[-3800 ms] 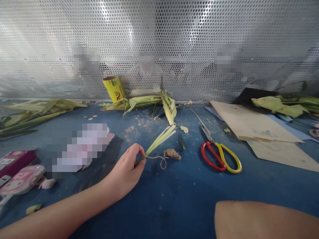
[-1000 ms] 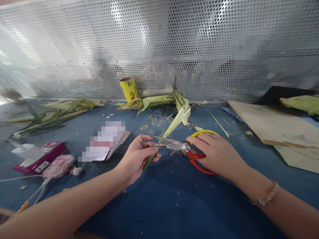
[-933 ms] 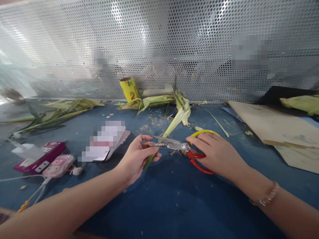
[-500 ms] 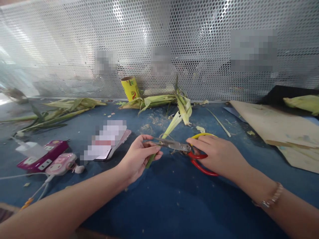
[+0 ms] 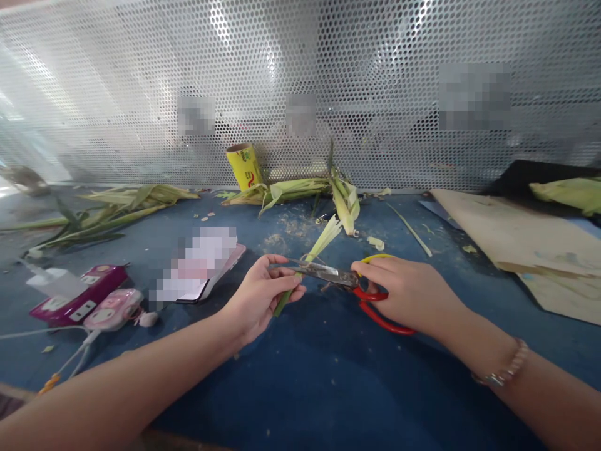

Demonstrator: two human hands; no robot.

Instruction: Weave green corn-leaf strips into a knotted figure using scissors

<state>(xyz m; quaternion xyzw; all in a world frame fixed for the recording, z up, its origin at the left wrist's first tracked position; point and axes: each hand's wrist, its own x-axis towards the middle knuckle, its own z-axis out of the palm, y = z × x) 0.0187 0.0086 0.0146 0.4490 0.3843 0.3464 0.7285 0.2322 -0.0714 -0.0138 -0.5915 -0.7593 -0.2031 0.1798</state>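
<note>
My left hand (image 5: 258, 294) is closed on a strip of corn husk, pinching it between thumb and fingers. The pale, split end of the corn husk (image 5: 323, 239) points up and away, and its green end (image 5: 282, 302) sticks out below my fingers. A thin loop of twine shows around the husk just above the blades. My right hand (image 5: 413, 288) grips scissors with red and yellow handles. The scissors' blades (image 5: 328, 273) lie nearly together across the husk, their tips at my left fingertips. Whether the blades bite into husk or twine, I cannot tell.
Behind lie a husked corn piece (image 5: 345, 207), more husks (image 5: 286, 190) and a yellow tube (image 5: 243, 166). At left are a phone (image 5: 201, 266), a purple power strip (image 5: 94, 294) and more husks (image 5: 126, 203). Cardboard (image 5: 498, 232) lies right; a perforated metal screen (image 5: 357, 75) stands behind.
Since the earliest frame, my right hand has taken up the scissors from the table. Over the last second the blades have closed further, and the husk's pale end has drawn away from the corn behind.
</note>
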